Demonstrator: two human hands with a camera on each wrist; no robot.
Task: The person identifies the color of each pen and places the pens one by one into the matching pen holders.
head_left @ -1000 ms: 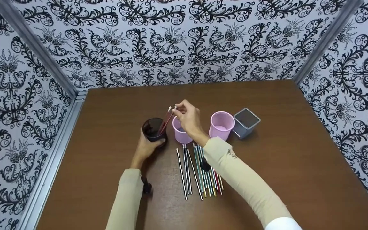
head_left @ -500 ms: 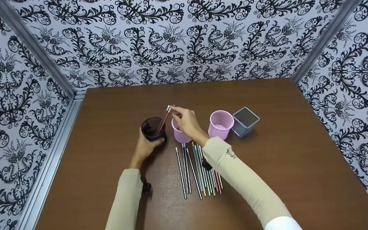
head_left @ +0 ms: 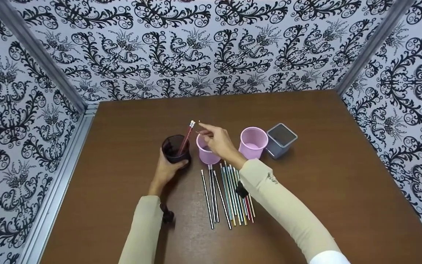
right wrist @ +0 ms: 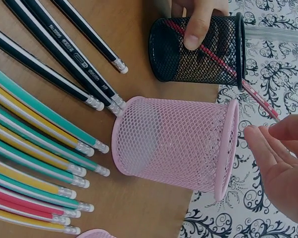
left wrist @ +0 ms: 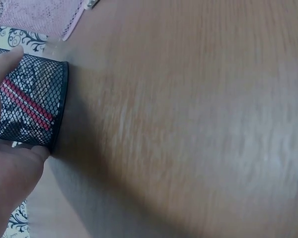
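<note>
My left hand (head_left: 165,170) grips a black mesh pencil cup (head_left: 175,159) around its side, thumb at the front. Red pencils (head_left: 185,139) lean inside it, eraser ends sticking out above the rim; the mesh shows them in the left wrist view too. Just right of those ends, my right hand (head_left: 219,142) hovers over a pink mesh cup (head_left: 209,158) with its fingers extended and nothing held. In the right wrist view, its fingertips are close to a red pencil's end (right wrist: 260,99).
A second pink cup (head_left: 251,152) and a grey square mesh holder (head_left: 277,151) stand to the right. In front lie several black-and-white pencils (head_left: 207,200) and several green, yellow and red striped pencils (right wrist: 30,148), partly under the right forearm. Patterned walls (head_left: 196,55) surround the table.
My right hand has let go of a red pencil, now leaning in the black cup with the other, and has drawn slightly right with fingers spread. The left hand keeps holding the cup.
</note>
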